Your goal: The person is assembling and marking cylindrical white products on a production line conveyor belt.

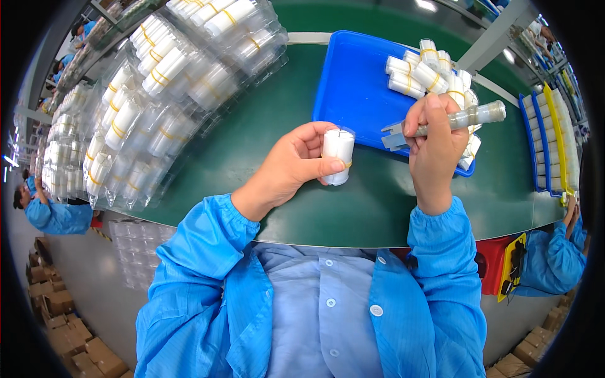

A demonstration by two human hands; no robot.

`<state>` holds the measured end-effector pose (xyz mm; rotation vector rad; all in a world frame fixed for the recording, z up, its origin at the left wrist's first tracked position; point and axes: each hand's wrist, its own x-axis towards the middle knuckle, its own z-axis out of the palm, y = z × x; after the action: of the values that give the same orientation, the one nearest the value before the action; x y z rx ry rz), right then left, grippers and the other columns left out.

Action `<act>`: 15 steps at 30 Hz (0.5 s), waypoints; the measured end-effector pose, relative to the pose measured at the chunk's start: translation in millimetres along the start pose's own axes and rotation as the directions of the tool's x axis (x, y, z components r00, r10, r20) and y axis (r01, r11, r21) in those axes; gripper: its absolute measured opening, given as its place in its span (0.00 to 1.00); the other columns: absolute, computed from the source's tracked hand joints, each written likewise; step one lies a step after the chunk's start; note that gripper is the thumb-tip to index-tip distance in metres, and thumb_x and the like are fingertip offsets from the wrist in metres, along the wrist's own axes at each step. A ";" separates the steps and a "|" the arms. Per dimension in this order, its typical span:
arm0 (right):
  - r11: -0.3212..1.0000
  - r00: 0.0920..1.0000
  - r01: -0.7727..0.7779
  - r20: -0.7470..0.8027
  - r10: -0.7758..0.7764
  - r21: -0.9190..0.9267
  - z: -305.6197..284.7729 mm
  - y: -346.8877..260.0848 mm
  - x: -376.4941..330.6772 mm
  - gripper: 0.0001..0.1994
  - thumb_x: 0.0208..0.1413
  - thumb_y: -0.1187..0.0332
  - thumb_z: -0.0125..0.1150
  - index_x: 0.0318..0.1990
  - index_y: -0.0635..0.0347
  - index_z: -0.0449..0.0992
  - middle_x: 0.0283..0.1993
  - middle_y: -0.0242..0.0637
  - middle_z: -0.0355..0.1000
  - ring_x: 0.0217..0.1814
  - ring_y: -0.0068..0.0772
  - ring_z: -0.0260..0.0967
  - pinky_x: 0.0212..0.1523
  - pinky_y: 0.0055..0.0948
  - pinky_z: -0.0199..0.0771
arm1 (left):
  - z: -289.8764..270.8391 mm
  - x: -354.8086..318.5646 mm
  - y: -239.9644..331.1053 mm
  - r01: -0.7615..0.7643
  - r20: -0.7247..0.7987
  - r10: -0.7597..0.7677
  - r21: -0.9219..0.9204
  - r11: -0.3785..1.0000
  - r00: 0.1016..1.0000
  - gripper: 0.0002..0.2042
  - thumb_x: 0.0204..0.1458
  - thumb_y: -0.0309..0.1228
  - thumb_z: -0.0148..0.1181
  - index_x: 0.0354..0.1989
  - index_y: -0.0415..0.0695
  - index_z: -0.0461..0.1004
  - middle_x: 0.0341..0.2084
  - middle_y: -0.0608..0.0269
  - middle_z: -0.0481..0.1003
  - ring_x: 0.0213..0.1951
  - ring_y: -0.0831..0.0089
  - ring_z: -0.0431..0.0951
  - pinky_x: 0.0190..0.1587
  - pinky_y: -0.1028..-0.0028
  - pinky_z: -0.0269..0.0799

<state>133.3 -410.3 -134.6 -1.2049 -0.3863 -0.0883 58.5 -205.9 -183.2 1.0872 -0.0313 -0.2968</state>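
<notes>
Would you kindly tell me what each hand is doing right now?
Left hand: closed on a white banded bundle.
Right hand: closed on a clear tube tool.

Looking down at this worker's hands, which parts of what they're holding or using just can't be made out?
- Head view: the lower part of the white bundle is covered by the left hand.
- The middle of the clear tube tool is wrapped by the right hand.
- The blue tray's near right corner sits behind that hand.
- Bundles in the clear packs blur under glare.
</notes>
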 end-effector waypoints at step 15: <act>1.000 1.000 -0.002 0.017 0.002 -0.025 3.7 4.3 -0.7 0.12 0.64 0.66 0.52 0.26 0.58 0.65 0.20 0.34 0.68 0.18 0.18 0.58 0.19 0.20 0.56 | 5.3 -0.6 -0.8 -0.059 -0.102 0.090 0.270 0.961 0.991 0.25 0.44 0.22 0.72 0.50 0.40 0.68 0.41 0.63 0.75 0.45 0.75 0.74 0.48 0.74 0.72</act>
<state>132.9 -405.4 -137.5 -1.2314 -0.3996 -0.0813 56.9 -210.7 -181.3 1.3661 -0.0105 -0.1646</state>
